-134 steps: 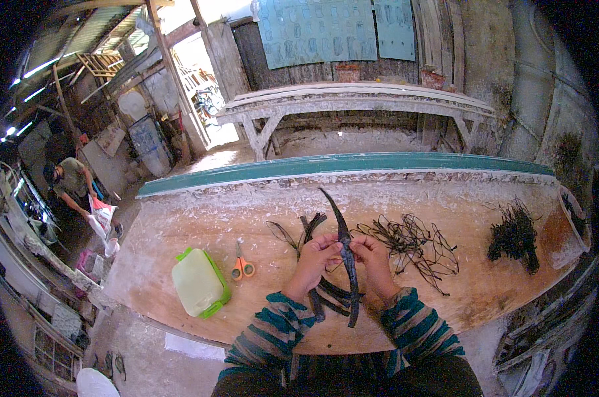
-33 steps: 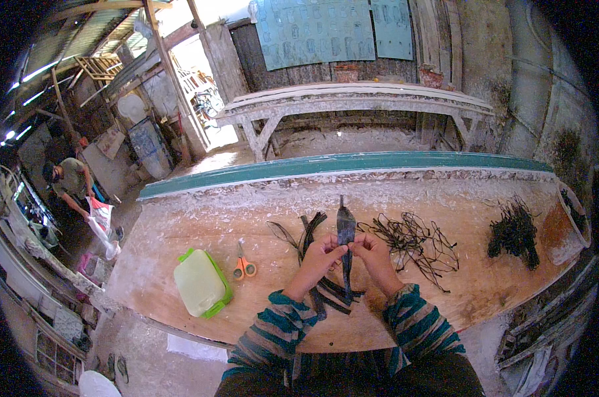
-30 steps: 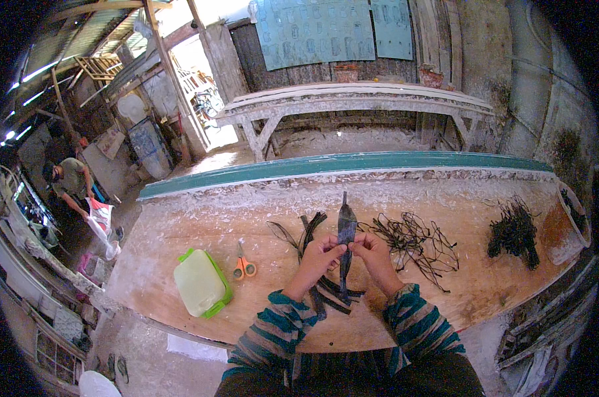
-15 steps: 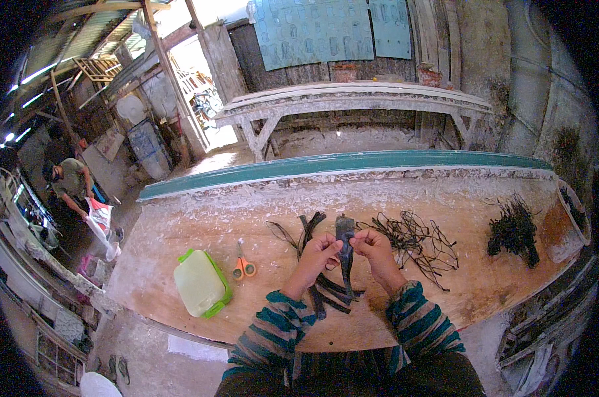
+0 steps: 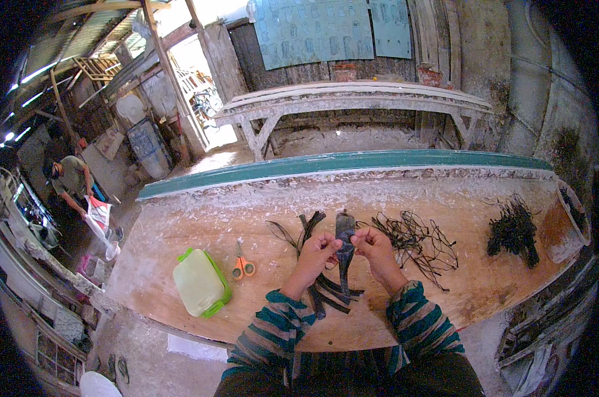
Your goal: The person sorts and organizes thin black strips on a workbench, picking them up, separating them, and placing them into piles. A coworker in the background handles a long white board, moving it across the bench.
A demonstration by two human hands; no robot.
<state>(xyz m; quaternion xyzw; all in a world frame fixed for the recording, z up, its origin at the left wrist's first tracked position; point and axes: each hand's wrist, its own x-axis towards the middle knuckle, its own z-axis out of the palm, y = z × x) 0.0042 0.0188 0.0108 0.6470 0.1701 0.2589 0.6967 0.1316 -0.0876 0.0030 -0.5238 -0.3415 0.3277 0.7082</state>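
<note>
Between my two hands I hold a flat black strip (image 5: 344,227), wide at its far end and narrowing toward me; it looks like rubber. My left hand (image 5: 320,253) pinches its left edge, and my right hand (image 5: 373,247) pinches the right edge. Below and left of it lie several more black strips (image 5: 326,291), partly hidden by my left hand. A tangle of thin black cords (image 5: 422,246) spreads on the board just right of my right hand. Orange-handled scissors (image 5: 243,264) lie left of my left hand, their blades pointing away.
A container with a green-clipped lid (image 5: 201,283) sits left on the wooden table (image 5: 147,258). At right are a black bundle of cords (image 5: 515,231) and a tipped bucket (image 5: 564,221). A green rail (image 5: 352,161) borders the far side. A person (image 5: 74,182) bends over a sack at far left.
My hands and the black strip stay almost in place, with only a slight shift of the fingers. At far left, the person's sack has moved a little.
</note>
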